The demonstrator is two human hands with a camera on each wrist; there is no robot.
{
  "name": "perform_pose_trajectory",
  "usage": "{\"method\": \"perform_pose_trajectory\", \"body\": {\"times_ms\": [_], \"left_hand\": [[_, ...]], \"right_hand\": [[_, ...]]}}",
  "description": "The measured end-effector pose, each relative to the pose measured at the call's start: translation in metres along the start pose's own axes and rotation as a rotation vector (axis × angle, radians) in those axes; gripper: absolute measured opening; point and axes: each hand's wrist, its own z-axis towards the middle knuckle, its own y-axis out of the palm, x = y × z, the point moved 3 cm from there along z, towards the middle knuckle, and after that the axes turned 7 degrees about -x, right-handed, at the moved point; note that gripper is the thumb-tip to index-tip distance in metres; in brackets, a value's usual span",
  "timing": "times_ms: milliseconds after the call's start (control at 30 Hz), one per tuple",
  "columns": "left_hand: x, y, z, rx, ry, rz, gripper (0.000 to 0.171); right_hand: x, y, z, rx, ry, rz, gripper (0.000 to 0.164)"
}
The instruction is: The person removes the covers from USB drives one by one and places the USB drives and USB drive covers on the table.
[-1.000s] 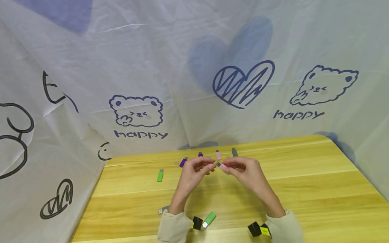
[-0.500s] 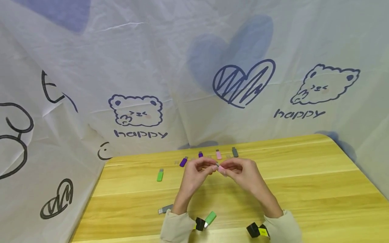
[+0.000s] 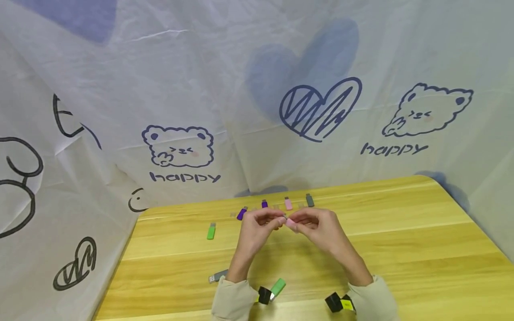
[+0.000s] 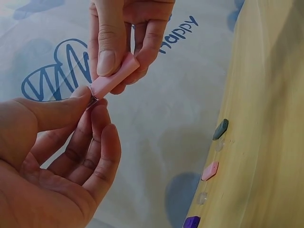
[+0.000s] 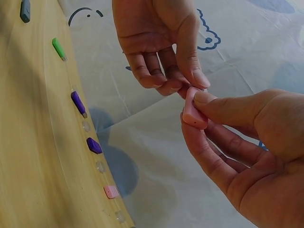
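1. Pink, flat-sided plastic USB stick (image 4: 115,78): held in the air between both hands, above the far part of the table. It looks light and stiff, the smooth sides perhaps a little slippery.
2. The right hand (image 3: 319,223) pinches the pink body between thumb and fingers; the broad faces seem the best place to grip.
3. The left hand (image 3: 257,227) pinches the silvery metal end (image 4: 92,100) between thumb and fingertip, its other fingers loosely curved. Whether a cap sits there too is hidden. I judge this end the delicate part, better pulled or pushed straight than bent.
4. Far edge of the yellow wood-grain table (image 3: 401,245): a second pink stick (image 3: 288,203), a dark grey stick (image 3: 309,200), two purple sticks (image 3: 242,213) and small clear plastic pieces (image 5: 100,167) lie near it, beside the printed white cloth (image 3: 241,89). A dropped part could roll behind there.
5. Left side: a green stick (image 3: 211,231) farther off, a grey stick (image 3: 217,276) nearer.
6. Near side: another green stick (image 3: 278,289) appears just beside the black box at the left wrist (image 3: 264,295); contact cannot be told. The broadest room for moving seems to be rightward.
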Motion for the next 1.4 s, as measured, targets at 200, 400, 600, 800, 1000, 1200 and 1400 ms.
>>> {"method": "perform_pose_trajectory", "body": {"times_ms": [200,400,600,800,1000,1200,1400], "left_hand": [[-0.001,0.000,0.001,0.024,-0.001,-0.001,0.007],[-0.001,0.003,0.001,0.047,0.012,-0.001,0.006],[0.000,-0.010,-0.001,0.128,-0.027,-0.027,0.009],[-0.001,-0.037,-0.006,0.218,-0.076,-0.063,0.011],[-0.003,-0.038,-0.005,0.185,-0.077,-0.080,0.012],[-0.004,-0.032,-0.001,0.131,-0.064,-0.044,0.010],[-0.005,-0.030,-0.002,0.122,-0.060,-0.033,0.009]], "right_hand": [[0.000,-0.001,0.000,-0.005,-0.004,-0.017,0.014],[-0.001,-0.001,-0.001,0.002,0.020,-0.014,0.015],[0.000,-0.007,-0.004,0.004,0.093,-0.054,0.013],[0.003,-0.020,-0.007,-0.010,0.089,-0.072,0.015],[0.014,-0.028,-0.006,0.043,0.076,-0.127,0.018],[0.032,-0.046,-0.010,0.143,0.176,-0.168,0.021],[0.054,-0.051,-0.012,0.162,0.315,-0.159,0.022]]}}
